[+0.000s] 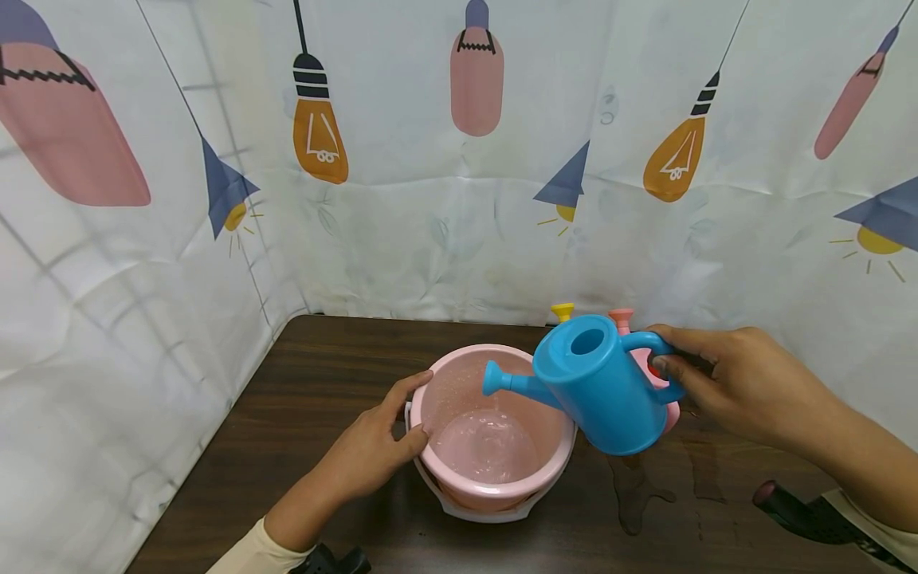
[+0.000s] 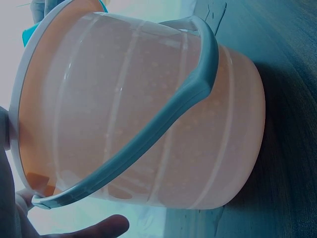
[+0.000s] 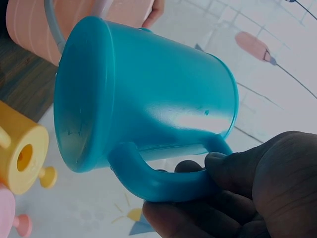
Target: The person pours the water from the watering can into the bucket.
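Right hand (image 1: 746, 383) curling round handle (image 3: 143, 182), blue watering can's (image 1: 610, 399) spout (image 1: 529, 387) pointing left over bucket (image 2: 133, 114); nearer left hand (image 1: 366, 450) gripping rim (image 1: 495, 489).

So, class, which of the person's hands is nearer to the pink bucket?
Left. The left hand touches the pink bucket at its rim; the right hand is off to its right, holding the blue watering can by the handle.
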A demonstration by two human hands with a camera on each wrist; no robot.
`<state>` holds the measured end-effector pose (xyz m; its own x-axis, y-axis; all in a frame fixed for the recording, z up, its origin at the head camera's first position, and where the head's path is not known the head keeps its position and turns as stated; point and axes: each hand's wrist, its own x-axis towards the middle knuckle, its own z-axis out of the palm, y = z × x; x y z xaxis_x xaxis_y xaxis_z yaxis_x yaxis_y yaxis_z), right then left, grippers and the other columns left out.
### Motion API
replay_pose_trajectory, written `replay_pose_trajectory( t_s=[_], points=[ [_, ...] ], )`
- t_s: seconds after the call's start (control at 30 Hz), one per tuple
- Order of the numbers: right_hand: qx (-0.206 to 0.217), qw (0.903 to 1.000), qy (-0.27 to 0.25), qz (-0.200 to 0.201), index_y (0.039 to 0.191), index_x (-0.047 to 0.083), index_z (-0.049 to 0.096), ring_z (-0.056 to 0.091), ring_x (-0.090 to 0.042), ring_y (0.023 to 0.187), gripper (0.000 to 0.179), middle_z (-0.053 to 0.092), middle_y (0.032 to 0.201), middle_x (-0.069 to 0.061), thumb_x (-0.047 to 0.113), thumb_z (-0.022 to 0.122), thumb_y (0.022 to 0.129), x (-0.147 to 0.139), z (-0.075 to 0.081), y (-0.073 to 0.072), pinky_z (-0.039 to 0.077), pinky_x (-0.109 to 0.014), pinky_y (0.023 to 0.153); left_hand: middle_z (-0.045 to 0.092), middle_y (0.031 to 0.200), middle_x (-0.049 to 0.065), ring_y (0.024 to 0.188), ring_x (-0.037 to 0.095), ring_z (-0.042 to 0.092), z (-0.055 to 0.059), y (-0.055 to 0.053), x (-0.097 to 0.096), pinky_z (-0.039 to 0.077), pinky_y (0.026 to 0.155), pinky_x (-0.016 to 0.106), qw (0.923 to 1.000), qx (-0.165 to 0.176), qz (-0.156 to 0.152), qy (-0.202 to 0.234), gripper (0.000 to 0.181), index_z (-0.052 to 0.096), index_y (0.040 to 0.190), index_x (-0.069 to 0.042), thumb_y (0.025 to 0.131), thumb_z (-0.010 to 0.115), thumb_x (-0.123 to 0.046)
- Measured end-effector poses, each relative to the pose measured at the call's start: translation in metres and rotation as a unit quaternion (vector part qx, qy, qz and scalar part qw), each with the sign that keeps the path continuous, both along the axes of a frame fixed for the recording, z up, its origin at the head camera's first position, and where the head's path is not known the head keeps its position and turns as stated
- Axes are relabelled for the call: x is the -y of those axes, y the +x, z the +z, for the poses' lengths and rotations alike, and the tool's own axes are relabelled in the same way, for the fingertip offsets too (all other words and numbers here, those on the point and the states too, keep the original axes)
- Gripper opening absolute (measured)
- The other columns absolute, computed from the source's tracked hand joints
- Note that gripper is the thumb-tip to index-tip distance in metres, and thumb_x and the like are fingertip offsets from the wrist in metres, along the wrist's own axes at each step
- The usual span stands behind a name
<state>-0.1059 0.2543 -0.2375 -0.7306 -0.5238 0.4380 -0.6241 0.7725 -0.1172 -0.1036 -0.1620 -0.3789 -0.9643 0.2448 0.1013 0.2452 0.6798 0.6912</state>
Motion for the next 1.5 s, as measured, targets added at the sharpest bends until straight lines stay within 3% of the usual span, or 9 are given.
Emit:
replay_pose_trajectory(
  t_s=[0.3,1.27,1.5],
  points=[
    [-0.004,1.0,0.001,0.0,0.126,-0.004,0.07,0.044,0.002,0.056,0.046,0.074,0.094,-0.007,0.002,0.082,0.082,0.0003,0.0,0.0,0.04,-0.024,0.051,0.065,0.128,0.001,0.113,0.021,0.063,0.0005,0.0001,-0.0001,0.048,0.09,0.05,1.0,0.003,0.001,0.001,0.07,0.033,0.155,-0.046,0.093,0.065,-0.034],
    [0.008,0.9999,-0.01,-0.003,0.129,-0.002,0.069,0.035,0.003,0.049,0.048,0.068,0.082,0.005,0.004,0.082,0.083,0.0026,0.0003,0.002,0.036,-0.023,0.046,0.065,0.13,0.004,0.113,0.022,0.063,0.0021,0.0002,-0.0006,0.048,0.091,0.051,1.0,0.007,0.002,-0.001,0.07,0.033,0.155,-0.046,0.094,0.066,-0.035],
    [0.004,1.0,-0.008,-0.003,0.13,-0.001,0.068,0.032,0.004,0.047,0.049,0.05,0.066,0.016,0.005,0.082,0.084,0.0032,-0.001,0.0007,0.035,-0.023,0.045,0.064,0.132,0.005,0.113,0.023,0.062,0.0021,-0.0001,-0.0007,0.048,0.091,0.051,0.9999,0.009,0.003,-0.004,0.07,0.033,0.155,-0.046,0.094,0.065,-0.035]
  ],
)
